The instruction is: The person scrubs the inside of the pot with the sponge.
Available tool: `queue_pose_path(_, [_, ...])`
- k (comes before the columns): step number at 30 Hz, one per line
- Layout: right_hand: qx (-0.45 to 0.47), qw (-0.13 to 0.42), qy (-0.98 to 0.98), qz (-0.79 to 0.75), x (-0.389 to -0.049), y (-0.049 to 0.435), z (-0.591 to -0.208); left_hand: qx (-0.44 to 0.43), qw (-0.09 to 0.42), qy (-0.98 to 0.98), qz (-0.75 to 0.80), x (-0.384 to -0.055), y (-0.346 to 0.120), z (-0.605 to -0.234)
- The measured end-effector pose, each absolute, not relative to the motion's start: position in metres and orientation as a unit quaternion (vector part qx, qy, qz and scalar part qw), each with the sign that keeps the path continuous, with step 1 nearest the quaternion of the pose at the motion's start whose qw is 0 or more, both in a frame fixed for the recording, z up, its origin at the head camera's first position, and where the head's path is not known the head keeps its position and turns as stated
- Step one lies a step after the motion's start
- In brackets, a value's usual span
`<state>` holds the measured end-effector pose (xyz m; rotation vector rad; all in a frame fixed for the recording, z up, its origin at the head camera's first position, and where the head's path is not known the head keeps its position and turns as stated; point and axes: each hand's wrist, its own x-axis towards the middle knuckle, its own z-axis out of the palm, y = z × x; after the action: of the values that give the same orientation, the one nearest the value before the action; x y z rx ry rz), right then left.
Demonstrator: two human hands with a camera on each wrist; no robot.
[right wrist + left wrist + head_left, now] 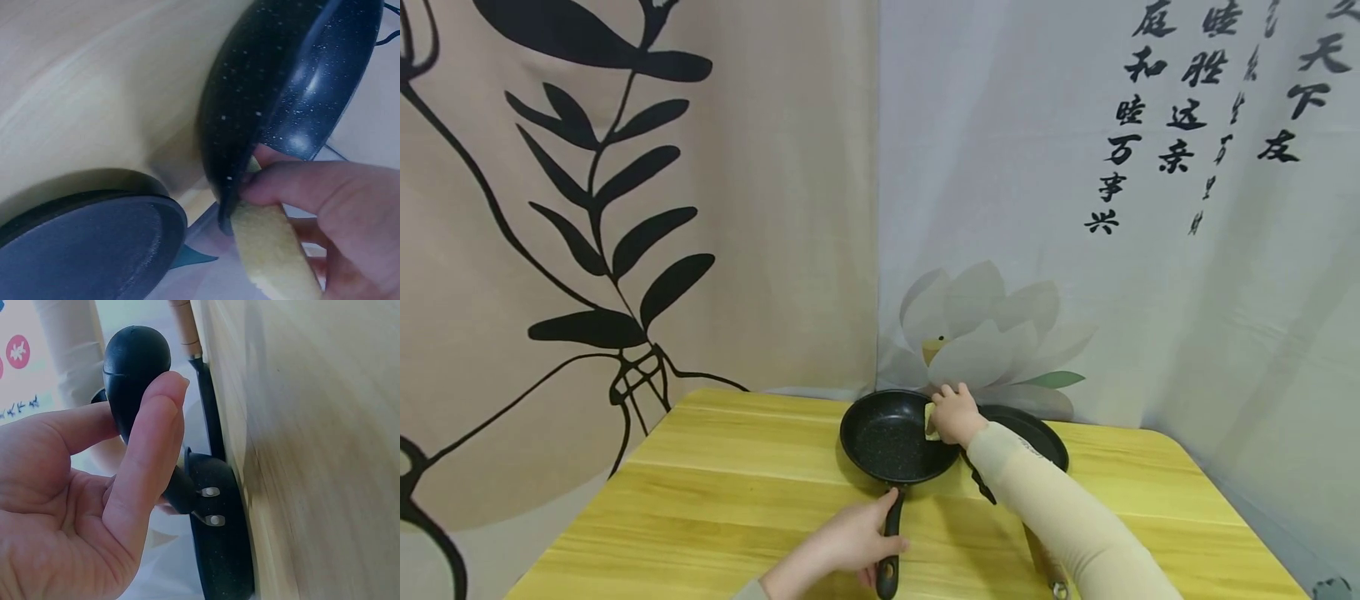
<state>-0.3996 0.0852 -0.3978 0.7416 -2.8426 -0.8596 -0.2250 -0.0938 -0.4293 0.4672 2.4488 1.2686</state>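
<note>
A black speckled frying pan points its handle toward me. My left hand holds that black handle, its thumb and fingers on either side of the grip in the left wrist view. At the pan's right rim, my right hand pinches a yellow sponge. The right wrist view has the sponge against the rim, with one finger over the pan's inner side. The sponge's far part is hidden behind the hand in the head view.
A flat black pan lies to the right, partly behind my right forearm. A wooden handle with a metal end shows below that sleeve. The wooden table ends at a printed cloth backdrop close behind the pans.
</note>
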Motion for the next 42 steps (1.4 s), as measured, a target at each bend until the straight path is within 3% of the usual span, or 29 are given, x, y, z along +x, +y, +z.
queue_pose_path(20, [0.221, -0.108, -0.948, -0.204, -0.392, 0.090, -0.378, 0.163, 0.176, 0.862, 0.446, -0.225, -0.093, -0.429])
queue_pose_path(34, [0.193, -0.173, -0.959, -0.112, -0.388, 0.093, -0.373, 0.167, 0.177, 0.858, 0.452, -0.224, -0.092, -0.428])
queue_pose_path(42, [0.205, -0.183, -0.957, -0.093, -0.387, 0.094, -0.373, 0.162, 0.179, 0.858, 0.453, -0.223, -0.092, -0.427])
